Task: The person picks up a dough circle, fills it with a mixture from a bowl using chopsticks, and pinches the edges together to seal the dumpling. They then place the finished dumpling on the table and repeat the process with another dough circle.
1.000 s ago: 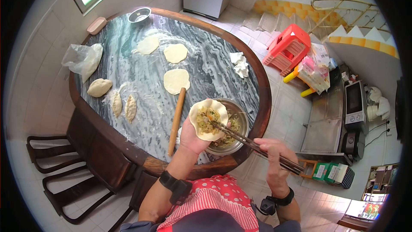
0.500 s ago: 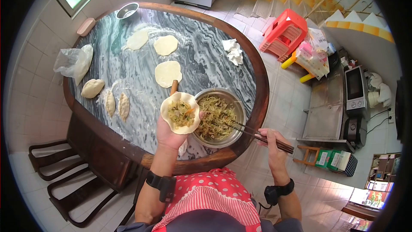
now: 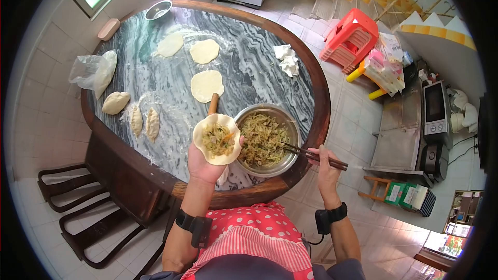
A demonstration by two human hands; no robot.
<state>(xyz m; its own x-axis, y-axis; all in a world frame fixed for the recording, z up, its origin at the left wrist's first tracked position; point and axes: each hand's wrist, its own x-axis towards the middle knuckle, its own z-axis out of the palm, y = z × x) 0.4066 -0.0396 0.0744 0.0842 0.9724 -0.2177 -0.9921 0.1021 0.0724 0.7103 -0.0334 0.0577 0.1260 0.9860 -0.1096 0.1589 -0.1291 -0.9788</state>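
My left hand [image 3: 206,170] holds a cupped dough wrapper [image 3: 200,151] with shredded filling [image 3: 218,139] in its middle. Brown chopsticks [image 3: 332,162] are gripped in my right hand [image 3: 327,172], their tips over the filling in the steel bowl [image 3: 296,148]. That bowl stands just right of the wrapper. A rolling pin [image 3: 213,105] shows partly behind the wrapper, its end touching a flat dough round [image 3: 206,86]. Two more flat rounds [image 3: 204,52] [image 3: 170,45] lie farther back. On the left are two pleated dumplings [image 3: 152,124] [image 3: 136,121] and a dough lump [image 3: 115,102].
The marble table [image 3: 249,67] has a wooden rim. On it are a small metal bowl [image 3: 158,10], crumpled tissue [image 3: 286,60] and a plastic bag [image 3: 106,72]. Dark chairs [image 3: 98,228] stand at lower left, red stools [image 3: 350,41] at upper right, a microwave [image 3: 437,109] at right.
My right hand and the chopsticks have shifted slightly left and the chopsticks lie flatter. My left hand still holds the filled wrapper. The whole view has shifted a little.
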